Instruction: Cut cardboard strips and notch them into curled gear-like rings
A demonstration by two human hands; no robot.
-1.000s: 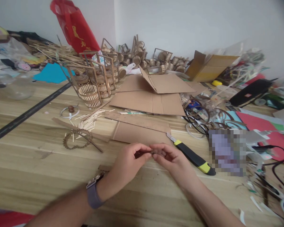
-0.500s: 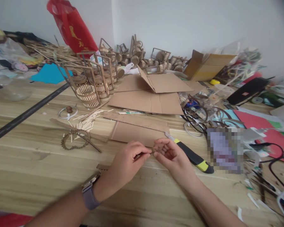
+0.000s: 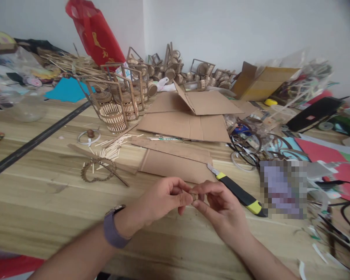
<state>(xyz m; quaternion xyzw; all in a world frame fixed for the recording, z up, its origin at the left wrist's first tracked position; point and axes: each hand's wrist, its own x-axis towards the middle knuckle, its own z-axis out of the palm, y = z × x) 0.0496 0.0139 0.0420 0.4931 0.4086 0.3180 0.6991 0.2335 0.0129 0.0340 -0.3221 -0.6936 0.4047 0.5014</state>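
Note:
My left hand (image 3: 163, 200) and my right hand (image 3: 221, 208) meet over the wooden table (image 3: 46, 210), fingertips pinching a small brown cardboard piece (image 3: 195, 195) between them. Most of that piece is hidden by my fingers. A watch (image 3: 112, 232) sits on my left wrist. Just right of my right hand lies a black-and-yellow utility knife (image 3: 239, 194), blade pointing up-left. A flat cardboard strip (image 3: 175, 165) rests directly beyond my hands.
Larger cardboard sheets (image 3: 186, 124) lie behind. Small slatted cardboard lanterns (image 3: 115, 111) stand left of them, with loose sticks (image 3: 111, 149) and a toothed ring (image 3: 97, 171) nearby. A black bar (image 3: 32, 144) crosses the left. Wire loops (image 3: 247, 146), coloured paper and clutter fill the right.
Both hands have shifted slightly right and nearer to me, still pinched together on the small piece. The view has tilted a little; nothing else on the table has moved.

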